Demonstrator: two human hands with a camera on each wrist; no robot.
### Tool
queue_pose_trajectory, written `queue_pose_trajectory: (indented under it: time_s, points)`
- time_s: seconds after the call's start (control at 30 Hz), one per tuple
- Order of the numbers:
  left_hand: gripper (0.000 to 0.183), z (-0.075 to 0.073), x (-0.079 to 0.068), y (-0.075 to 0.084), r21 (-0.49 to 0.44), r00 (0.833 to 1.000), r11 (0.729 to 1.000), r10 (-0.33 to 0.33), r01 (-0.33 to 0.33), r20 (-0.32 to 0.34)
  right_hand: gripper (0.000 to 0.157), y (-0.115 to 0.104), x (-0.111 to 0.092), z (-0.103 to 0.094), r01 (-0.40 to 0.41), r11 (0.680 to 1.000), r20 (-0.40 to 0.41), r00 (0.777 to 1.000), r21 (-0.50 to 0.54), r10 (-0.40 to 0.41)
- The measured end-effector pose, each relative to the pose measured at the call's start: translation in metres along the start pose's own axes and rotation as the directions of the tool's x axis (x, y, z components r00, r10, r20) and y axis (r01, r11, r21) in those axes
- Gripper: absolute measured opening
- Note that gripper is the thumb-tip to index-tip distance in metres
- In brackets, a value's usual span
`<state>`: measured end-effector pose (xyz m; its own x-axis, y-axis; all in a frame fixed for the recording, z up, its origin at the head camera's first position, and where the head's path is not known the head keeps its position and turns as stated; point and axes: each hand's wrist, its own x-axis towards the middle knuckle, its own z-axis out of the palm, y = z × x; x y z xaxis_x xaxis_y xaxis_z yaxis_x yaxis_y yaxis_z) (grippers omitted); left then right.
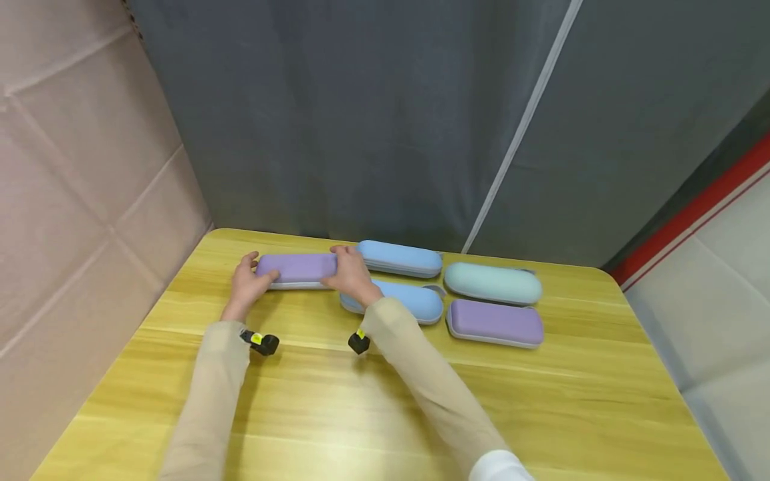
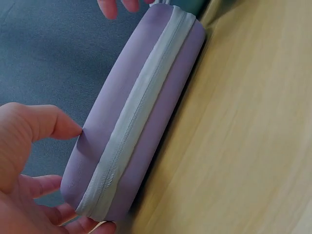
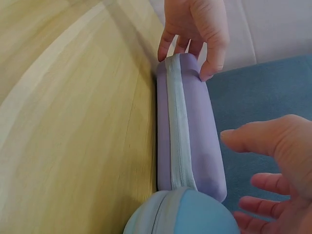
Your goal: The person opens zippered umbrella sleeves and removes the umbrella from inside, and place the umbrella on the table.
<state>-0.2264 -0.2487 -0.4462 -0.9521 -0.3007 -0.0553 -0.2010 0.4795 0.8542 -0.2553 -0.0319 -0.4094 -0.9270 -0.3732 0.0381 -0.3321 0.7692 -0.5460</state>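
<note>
A purple zip-up glasses case [image 1: 295, 268] lies on the far left part of the table, its pale zipper band facing the near side. My left hand [image 1: 246, 287] grips its left end, thumb over the upper edge and fingers around the end, as the left wrist view shows. At the other end is my right hand [image 1: 351, 274], its fingers spread. In the right wrist view the thumb [image 3: 248, 139] points at the case's upper edge, and the other fingers stand apart from it. A light blue glasses case [image 1: 412, 300] lies partly under the right wrist.
Another light blue case [image 1: 400, 258] lies behind, near the table's back edge. A mint green case [image 1: 493, 282] and a second purple case [image 1: 496, 323] are on the right. Behind the wooden table [image 1: 325, 407] hangs a dark grey curtain [image 1: 361, 120].
</note>
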Motion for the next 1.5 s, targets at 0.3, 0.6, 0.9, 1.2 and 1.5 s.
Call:
queue_pose_trajectory:
  time_s: [0.3,0.6,0.9,1.2,1.5]
  points:
    - [0.072,-0.003,-0.002,-0.002,-0.046,0.999,0.999,-0.024,0.026,0.025,0.07,-0.004,0.008,0.005,-0.041,0.997,0.086,0.995,-0.065,0.047]
    - [0.074,-0.003,-0.003,-0.004,-0.087,0.997,0.994,-0.062,0.066,0.046,0.074,0.001,0.012,0.007,-0.083,0.995,0.107,0.99,-0.053,0.088]
    - [0.074,-0.001,0.0,-0.009,-0.154,0.992,0.981,-0.104,0.114,0.07,0.073,0.004,0.015,0.012,-0.117,0.993,0.104,0.987,-0.028,0.119]
    - [0.074,-0.007,0.0,-0.013,-0.172,0.991,0.977,-0.112,0.124,0.074,0.068,0.002,0.018,0.018,-0.09,0.992,0.098,0.99,-0.085,0.098]
    - [0.075,-0.028,-0.016,-0.024,-0.162,0.989,0.979,-0.106,0.122,0.107,0.065,-0.017,0.012,0.027,-0.053,0.98,0.137,0.987,-0.191,0.08]
